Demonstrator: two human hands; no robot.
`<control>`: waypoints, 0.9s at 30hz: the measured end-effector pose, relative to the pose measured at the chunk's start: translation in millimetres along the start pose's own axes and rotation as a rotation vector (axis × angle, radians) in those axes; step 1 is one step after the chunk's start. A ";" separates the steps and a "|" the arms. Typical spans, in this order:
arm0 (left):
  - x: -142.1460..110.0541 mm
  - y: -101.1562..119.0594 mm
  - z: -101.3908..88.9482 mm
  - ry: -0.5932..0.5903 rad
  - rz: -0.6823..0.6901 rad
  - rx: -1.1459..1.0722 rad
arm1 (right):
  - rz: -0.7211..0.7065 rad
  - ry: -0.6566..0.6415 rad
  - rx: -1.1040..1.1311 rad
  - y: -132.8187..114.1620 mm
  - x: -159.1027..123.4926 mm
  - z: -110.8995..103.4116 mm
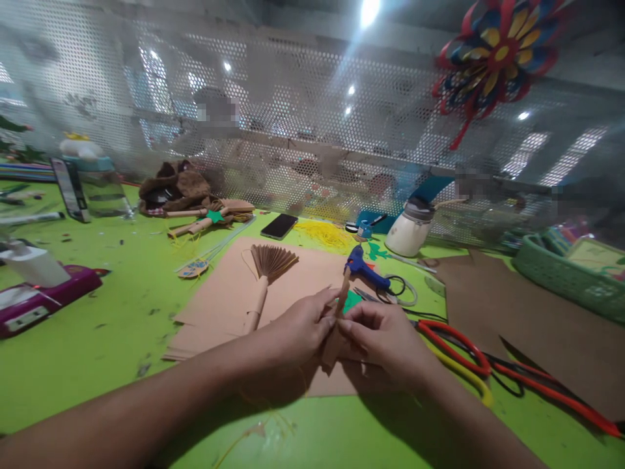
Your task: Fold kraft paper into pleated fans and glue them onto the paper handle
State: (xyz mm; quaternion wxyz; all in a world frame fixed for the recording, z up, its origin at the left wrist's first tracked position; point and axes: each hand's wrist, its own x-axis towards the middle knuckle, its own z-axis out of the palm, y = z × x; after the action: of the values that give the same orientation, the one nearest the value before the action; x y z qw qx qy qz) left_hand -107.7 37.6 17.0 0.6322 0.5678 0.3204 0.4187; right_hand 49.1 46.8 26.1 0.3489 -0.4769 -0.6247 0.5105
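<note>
holding: the left hand (305, 326) and the right hand (385, 329) meet a little right of the frame's middle, thumbs and fingers of both pinched onto one brown paper piece (333, 352).
paper piece: it stands tilted between the fingertips, a narrow strip rising above them and a wider part showing below; i cannot tell how it is folded, since the fingers cover much of it.
sheets: flat brown sheets (219, 293) lie under the hands, across the centre of the green table (97, 378).
fan: a pleated fan (274, 264) lies on those sheets, left of the hands, its rolled handle (259, 303) running down toward the left forearm.
glue gun: a blue glue gun (368, 272) lies just beyond the fingers, near a green scrap (350, 301).
scissors: red scissor handles (476, 348) spread over the lower right, a yellow handle (461, 369) just beside.
far side: a dark phone (279, 225) lies next to yellow strands (325, 234); a white jar (410, 231) stands farther right.
edges: i see a purple power strip (49, 303) at left, a green basket (566, 277) at right.
upper right: a petalled ornament (502, 52) hangs.
</note>
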 end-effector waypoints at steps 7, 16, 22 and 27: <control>-1.2 7.8 6.2 -0.062 -0.059 -0.126 | -0.007 0.032 0.114 8.0 2.9 3.6; 5.6 5.8 -0.1 -0.110 -0.055 -0.082 | -0.008 0.093 0.131 2.8 1.6 8.5; 4.4 2.9 2.1 -0.041 -0.001 -0.081 | -0.132 0.133 -0.175 1.8 0.6 8.8; 6.2 10.5 -5.4 -0.120 -0.081 0.006 | -0.216 0.215 -0.356 -3.2 2.2 -0.4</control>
State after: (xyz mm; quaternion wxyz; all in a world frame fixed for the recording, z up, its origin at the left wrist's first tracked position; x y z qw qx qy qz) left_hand -111.5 45.6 27.0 0.6649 0.5803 0.3059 0.3572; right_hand 48.1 49.0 29.3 0.3764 -0.5128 -0.7116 0.2982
